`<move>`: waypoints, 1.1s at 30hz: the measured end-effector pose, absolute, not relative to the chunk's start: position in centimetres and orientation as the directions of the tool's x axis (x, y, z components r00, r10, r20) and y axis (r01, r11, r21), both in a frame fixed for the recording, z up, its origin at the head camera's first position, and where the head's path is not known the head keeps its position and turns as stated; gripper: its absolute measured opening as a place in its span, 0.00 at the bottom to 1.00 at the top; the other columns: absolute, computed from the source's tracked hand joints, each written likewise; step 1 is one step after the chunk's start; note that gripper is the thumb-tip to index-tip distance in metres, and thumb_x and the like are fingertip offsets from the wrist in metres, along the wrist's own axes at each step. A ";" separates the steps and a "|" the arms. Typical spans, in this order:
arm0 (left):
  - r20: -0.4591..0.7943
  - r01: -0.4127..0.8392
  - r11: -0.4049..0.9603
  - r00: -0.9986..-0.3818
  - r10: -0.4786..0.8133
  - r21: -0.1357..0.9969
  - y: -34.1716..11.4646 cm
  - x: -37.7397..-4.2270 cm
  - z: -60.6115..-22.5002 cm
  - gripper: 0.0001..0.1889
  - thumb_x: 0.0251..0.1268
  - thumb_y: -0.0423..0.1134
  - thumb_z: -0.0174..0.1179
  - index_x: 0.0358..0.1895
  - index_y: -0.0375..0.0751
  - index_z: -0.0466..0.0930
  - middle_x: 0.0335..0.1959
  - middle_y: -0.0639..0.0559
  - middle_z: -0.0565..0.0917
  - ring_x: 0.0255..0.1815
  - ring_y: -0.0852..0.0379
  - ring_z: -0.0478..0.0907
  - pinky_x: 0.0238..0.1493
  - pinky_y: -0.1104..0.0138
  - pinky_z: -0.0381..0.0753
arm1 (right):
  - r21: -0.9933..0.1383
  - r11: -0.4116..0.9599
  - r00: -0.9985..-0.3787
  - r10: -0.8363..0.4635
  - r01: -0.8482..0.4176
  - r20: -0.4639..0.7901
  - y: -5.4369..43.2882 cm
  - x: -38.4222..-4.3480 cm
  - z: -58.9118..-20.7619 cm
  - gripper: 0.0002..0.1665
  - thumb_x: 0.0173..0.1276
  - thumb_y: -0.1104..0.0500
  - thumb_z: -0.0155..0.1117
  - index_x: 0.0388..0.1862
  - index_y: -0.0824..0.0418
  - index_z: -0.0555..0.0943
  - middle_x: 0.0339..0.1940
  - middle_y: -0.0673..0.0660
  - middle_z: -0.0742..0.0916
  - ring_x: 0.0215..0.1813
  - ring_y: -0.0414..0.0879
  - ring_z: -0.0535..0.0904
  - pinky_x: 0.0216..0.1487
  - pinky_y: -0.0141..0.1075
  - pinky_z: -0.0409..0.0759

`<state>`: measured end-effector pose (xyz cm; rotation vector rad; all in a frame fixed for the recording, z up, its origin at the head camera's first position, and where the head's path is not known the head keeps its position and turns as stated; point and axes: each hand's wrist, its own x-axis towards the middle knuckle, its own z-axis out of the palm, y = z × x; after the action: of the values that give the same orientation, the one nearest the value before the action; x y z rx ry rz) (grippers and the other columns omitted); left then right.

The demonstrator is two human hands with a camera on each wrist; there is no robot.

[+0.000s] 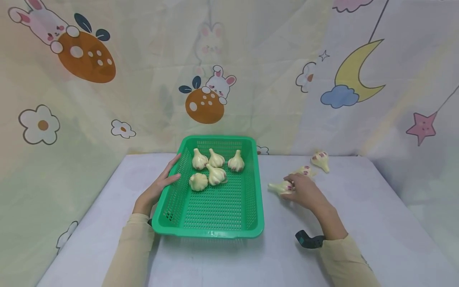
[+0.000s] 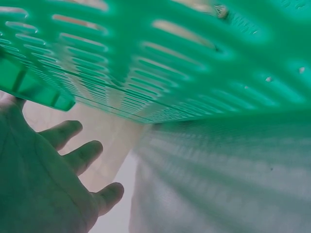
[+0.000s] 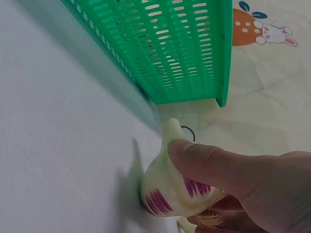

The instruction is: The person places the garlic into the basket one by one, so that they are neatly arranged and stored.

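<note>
A green plastic basket (image 1: pixel 225 233) stands on the table, with several garlic bulbs (image 1: pixel 216 175) lying in its far half. My left hand (image 1: pixel 159 189) rests at the basket's left rim; in the left wrist view its fingers (image 2: pixel 83 156) are spread and fairly straight beside the slotted wall. To the right of the basket, my right hand (image 1: pixel 305 192) pinches a garlic bulb (image 3: pixel 167 187) with purple streaks, its stem pointing toward the basket. Close behind that hand lies another bulb (image 1: pixel 305 170), partly hidden. A further bulb (image 1: pixel 320 160) is near the back edge.
A white cloth covers the table (image 1: pixel 287 259). Behind it hangs a pale curtain (image 1: pixel 150 79) printed with rabbits, flowers and a moon. A dark strap (image 1: pixel 309 240) sits at the right wrist.
</note>
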<state>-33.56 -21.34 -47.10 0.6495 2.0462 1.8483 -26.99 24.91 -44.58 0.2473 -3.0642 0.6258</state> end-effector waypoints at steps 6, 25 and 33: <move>0.071 0.119 0.061 -0.854 0.515 0.991 -21.3 -33.5 -47.0 0.33 0.76 0.40 0.41 0.75 0.71 0.38 0.78 0.55 0.33 0.75 0.39 0.47 0.55 0.67 0.75 | -0.401 0.909 -0.992 -0.125 -0.117 0.007 25.1 -27.2 -44.4 0.35 0.51 0.50 0.76 0.53 0.70 0.77 0.29 0.54 0.80 0.31 0.46 0.71 0.30 0.35 0.68; 0.063 0.114 0.068 -0.854 0.516 0.991 -21.4 -33.3 -47.0 0.33 0.76 0.42 0.41 0.75 0.70 0.37 0.78 0.52 0.33 0.74 0.38 0.46 0.56 0.67 0.73 | -0.304 0.947 -0.993 -0.119 -0.106 -0.025 25.3 -26.6 -43.6 0.22 0.49 0.52 0.77 0.35 0.66 0.81 0.20 0.51 0.72 0.26 0.44 0.65 0.26 0.34 0.60; 0.065 0.118 0.071 -0.853 0.518 0.990 -21.3 -33.3 -46.9 0.33 0.76 0.42 0.42 0.75 0.70 0.37 0.78 0.54 0.33 0.76 0.39 0.44 0.57 0.68 0.72 | -0.330 0.936 -0.990 -0.138 -0.124 -0.019 25.7 -26.5 -43.7 0.21 0.51 0.55 0.76 0.40 0.66 0.82 0.19 0.50 0.70 0.26 0.44 0.65 0.26 0.34 0.59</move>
<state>-33.33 -21.34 -46.92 0.6378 2.0485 1.8453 -26.52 25.74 -43.67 0.2122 -3.1319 0.5290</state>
